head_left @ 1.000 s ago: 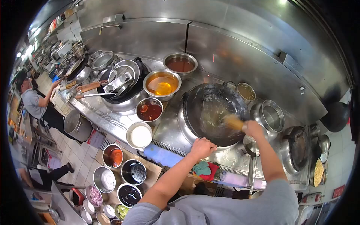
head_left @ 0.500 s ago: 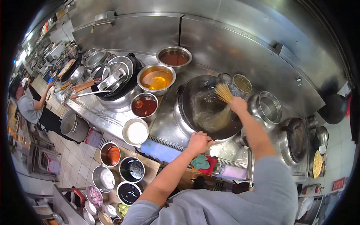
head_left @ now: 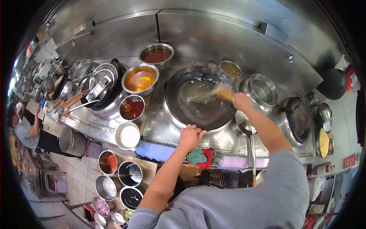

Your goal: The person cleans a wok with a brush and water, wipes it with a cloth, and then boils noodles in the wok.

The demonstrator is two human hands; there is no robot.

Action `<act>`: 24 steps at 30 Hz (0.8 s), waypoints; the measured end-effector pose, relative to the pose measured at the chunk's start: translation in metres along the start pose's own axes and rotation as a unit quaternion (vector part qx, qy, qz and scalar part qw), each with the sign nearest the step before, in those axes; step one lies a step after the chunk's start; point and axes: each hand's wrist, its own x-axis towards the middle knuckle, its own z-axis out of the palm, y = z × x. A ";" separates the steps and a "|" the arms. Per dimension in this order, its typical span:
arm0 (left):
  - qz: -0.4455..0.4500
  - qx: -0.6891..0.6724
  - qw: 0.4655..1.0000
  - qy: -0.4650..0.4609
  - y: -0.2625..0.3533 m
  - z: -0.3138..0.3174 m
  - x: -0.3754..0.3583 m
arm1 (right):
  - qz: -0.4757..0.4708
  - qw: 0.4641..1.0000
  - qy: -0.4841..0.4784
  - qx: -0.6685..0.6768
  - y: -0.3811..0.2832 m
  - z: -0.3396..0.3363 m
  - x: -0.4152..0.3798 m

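Note:
My right hand (head_left: 241, 101) is wrapped round a bamboo wok brush (head_left: 225, 94). Its bristles, smeared by motion, sweep the cloudy water inside a large dark wok (head_left: 176, 105). At the wok's near edge, my left hand (head_left: 191, 136) is closed on the wok; its fingertips are partly hidden. A small pot of brownish liquid (head_left: 230, 68) stands behind the wok on the right. Just right of the wok, a perforated skimmer (head_left: 241, 117) and a ladle (head_left: 248, 126) lie with their handles towards me.
Left of the wok stand bowls of amber oil (head_left: 131, 81), red sauce (head_left: 131, 107) and white liquid (head_left: 127, 136). A teal cloth (head_left: 196, 157) lies on the front ledge. Several sauce pots, including a black one (head_left: 131, 197), sit lower left. Another person (head_left: 28, 133) stands far left.
The brush has moved from the wok's far right side, held upright, to lying lower across the water. My left hand stays at the near edge. The view has shifted, showing the skimmer and ladle.

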 end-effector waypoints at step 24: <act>-0.313 -0.834 0.443 0.105 -0.023 0.024 0.020 | 0.246 0.885 0.186 0.349 0.060 -0.002 -0.052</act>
